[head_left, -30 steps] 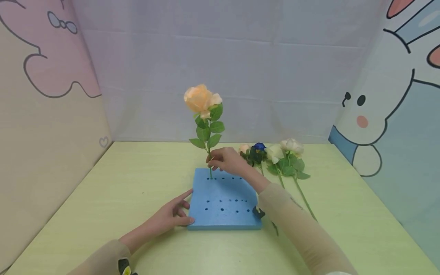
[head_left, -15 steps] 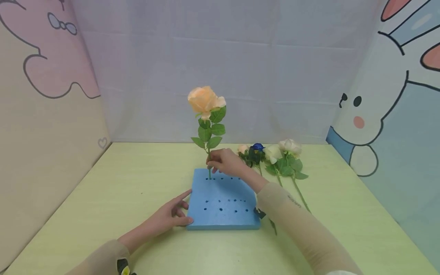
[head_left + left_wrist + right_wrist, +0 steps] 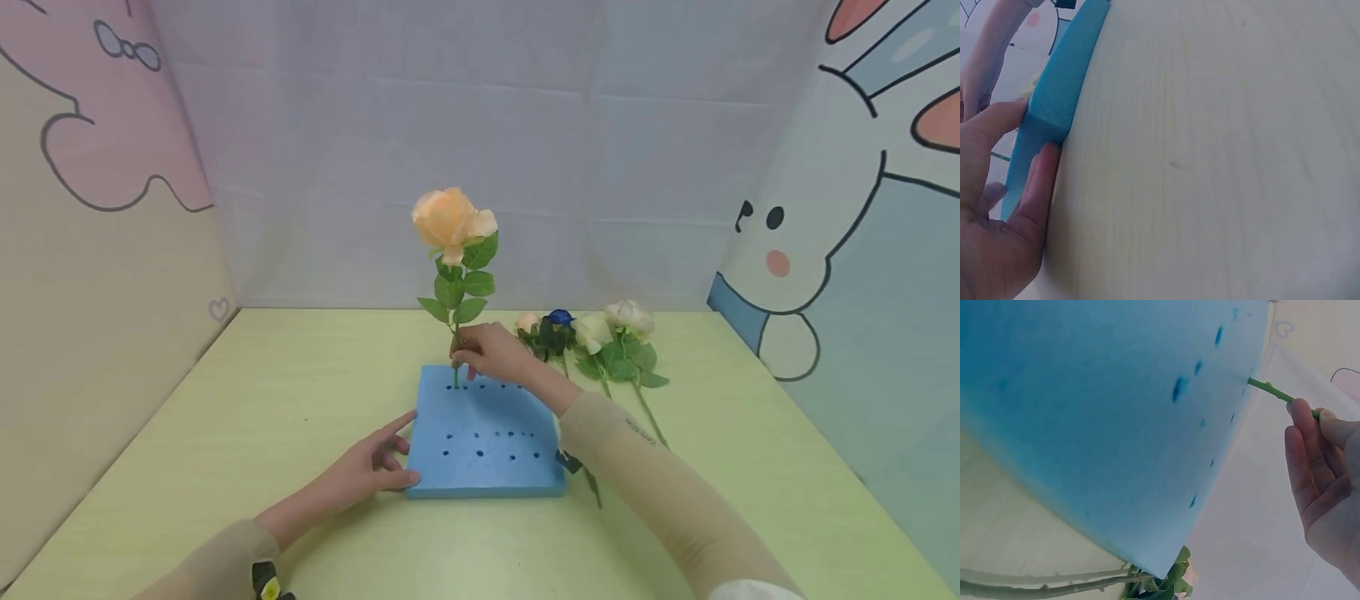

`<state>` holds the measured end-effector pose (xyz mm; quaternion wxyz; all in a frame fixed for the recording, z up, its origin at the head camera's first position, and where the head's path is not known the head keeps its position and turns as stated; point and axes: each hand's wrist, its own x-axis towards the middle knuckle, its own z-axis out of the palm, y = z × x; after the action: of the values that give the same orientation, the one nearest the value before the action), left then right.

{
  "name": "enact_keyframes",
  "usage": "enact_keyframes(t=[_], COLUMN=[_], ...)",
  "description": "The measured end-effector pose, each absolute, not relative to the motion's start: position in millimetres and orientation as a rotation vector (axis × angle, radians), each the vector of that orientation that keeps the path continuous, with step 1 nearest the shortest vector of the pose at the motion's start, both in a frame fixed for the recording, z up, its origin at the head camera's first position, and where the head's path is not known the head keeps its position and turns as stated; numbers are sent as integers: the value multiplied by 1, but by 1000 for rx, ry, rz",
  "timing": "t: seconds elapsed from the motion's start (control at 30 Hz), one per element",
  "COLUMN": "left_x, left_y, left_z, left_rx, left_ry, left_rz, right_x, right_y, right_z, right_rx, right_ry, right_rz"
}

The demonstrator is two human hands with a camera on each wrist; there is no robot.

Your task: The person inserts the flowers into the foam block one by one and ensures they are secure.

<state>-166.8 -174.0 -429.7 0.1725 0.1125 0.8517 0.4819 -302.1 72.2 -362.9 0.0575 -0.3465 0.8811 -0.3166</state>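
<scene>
A peach rose (image 3: 447,218) with green leaves stands upright over a blue foam board (image 3: 480,417); its stem's lower end meets a hole in the back row. My right hand (image 3: 495,350) pinches that stem low down, just above the board. In the right wrist view the thumb and fingers (image 3: 1302,419) close on the green stem (image 3: 1269,389). My left hand (image 3: 375,462) rests against the board's left side, index finger stretched along the edge and thumb at the front corner. The left wrist view shows its fingers (image 3: 1041,181) touching the board's side (image 3: 1057,94).
Several more roses lie right of the board: a white rose (image 3: 630,318), a cream rose (image 3: 592,332), a blue rose (image 3: 560,317) and a peach one (image 3: 527,322). My right sleeve (image 3: 652,475) crosses over their stems. A cloth wall (image 3: 480,150) borders the table's back.
The rose has tilted slightly to the right toward upright, and its stem base shows a little shorter above the board. The right hand keeps its pinch; the left hand stays at the board's side.
</scene>
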Motion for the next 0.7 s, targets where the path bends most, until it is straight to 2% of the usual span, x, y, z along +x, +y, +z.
enact_keyframes(t=[0.7], left_x=[-168], left_y=[-175], left_z=[-429], left_rx=[333], left_ry=[2403], left_rz=[1373], right_x=[-296], right_y=[70], right_z=[-361], right_rx=[-1073], right_ry=[2728], right_rz=[-878])
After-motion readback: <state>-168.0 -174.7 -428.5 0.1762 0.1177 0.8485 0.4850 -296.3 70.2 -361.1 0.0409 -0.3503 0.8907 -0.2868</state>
